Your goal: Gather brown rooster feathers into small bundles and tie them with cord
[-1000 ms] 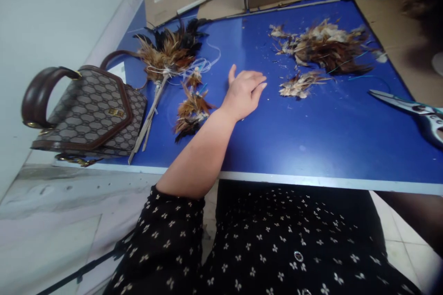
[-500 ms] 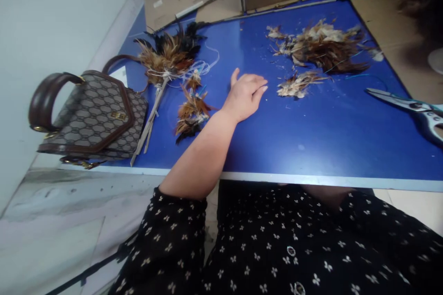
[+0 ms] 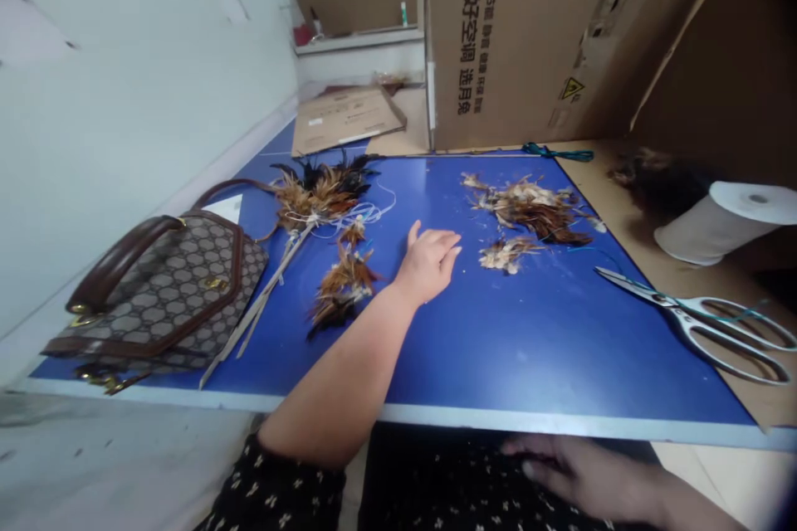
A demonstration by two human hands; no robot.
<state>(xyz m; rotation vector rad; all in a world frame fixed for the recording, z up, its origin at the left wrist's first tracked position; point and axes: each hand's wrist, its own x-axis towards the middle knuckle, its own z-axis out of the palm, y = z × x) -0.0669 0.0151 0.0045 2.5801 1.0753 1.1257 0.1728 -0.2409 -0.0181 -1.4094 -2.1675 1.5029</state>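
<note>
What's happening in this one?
The person's left hand rests on the blue, light-edged table, holding nothing visible, between small brown-and-black feather tufts and a loose brown-and-cream feather pile. The right hand is over the lap, below the table's edge. Silver metal scissors with looped handles lie untouched at the right.

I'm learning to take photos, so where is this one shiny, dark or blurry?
Head view: pale glare on the blue tabletop, toward its front edge; head view: deep darkness behind the white spool; head view: the right hand, below that edge, looks dim and soft.
</note>
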